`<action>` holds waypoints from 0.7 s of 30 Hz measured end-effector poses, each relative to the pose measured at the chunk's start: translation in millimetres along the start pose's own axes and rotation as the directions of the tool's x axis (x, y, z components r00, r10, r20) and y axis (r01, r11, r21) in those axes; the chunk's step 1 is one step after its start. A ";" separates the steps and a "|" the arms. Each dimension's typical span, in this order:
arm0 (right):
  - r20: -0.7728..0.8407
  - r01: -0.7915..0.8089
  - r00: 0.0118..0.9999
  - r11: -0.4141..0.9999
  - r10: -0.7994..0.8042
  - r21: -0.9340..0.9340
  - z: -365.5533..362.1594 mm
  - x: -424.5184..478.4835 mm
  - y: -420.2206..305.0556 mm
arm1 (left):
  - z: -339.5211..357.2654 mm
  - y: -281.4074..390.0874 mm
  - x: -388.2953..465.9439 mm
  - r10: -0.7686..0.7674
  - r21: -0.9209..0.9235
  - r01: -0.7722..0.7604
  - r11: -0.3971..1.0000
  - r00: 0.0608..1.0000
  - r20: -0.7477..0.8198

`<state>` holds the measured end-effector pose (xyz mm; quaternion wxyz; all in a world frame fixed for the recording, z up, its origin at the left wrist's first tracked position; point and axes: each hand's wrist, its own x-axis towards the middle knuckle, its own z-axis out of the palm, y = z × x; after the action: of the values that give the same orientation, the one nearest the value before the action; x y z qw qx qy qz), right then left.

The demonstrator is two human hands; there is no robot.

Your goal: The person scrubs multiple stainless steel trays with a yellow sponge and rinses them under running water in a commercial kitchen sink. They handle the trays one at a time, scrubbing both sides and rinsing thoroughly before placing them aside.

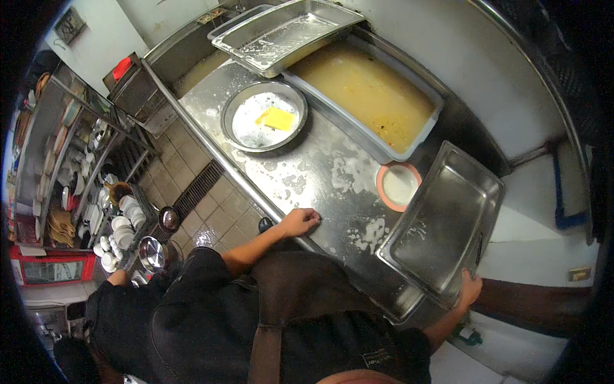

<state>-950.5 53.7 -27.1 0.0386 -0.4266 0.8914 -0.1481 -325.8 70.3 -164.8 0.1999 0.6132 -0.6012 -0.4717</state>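
My right hand (471, 290) grips the near rim of a deep rectangular stainless-steel pan (443, 221), which sits tilted at the right end of the steel counter (288, 180). Loosely curled, my left hand (301, 222) rests at the counter's front edge with nothing visible in it. A round white container with an orange rim (399, 186) stands against the pan's left side. Farther left, a round metal bowl (264, 139) holds white suds and a yellow sponge (279, 119). Foam patches lie on the counter between my hands and the bowl.
Behind the bowl is a grey plastic tub (352, 113) of cloudy yellowish water, with another steel pan (288, 36) across its left end. Stacked white dishes (125, 225) and shelving stand at left. Another person's forearm (119, 277) shows at lower left. A drain grate (199, 192) crosses the tiled floor.
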 end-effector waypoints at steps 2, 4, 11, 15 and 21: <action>0.158 0.004 0.986 0.958 -0.051 0.288 -11.1 -7.8 7.9 | -6.5 12.0 -2.1 0.018 0.044 -0.019 0.999 1.000 0.012; 0.137 0.013 0.986 0.862 -0.095 0.507 -15.1 -26.3 1.4 | -6.5 12.4 -5.3 -0.046 0.033 0.047 0.998 0.999 -0.002; 0.217 -0.036 0.952 0.627 -0.215 0.778 -66.1 -101.6 -93.0 | 18.5 51.1 3.1 0.265 -0.210 -0.241 0.948 0.960 0.093; 0.282 -0.126 0.943 0.591 -0.179 0.797 -67.9 -133.8 -140.0 | 12.2 116.5 5.6 0.353 -0.382 -0.229 0.895 0.888 0.294; 0.367 -0.219 0.906 0.509 -0.211 0.833 -56.8 -158.4 -219.1 | -14.1 196.3 -22.2 0.464 -0.487 -0.274 0.829 0.824 0.327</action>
<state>-697.2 59.3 83.0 0.4375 -0.3696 0.6690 -0.4737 -418.2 47.6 8.8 0.2780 0.3041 -0.6239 -0.6640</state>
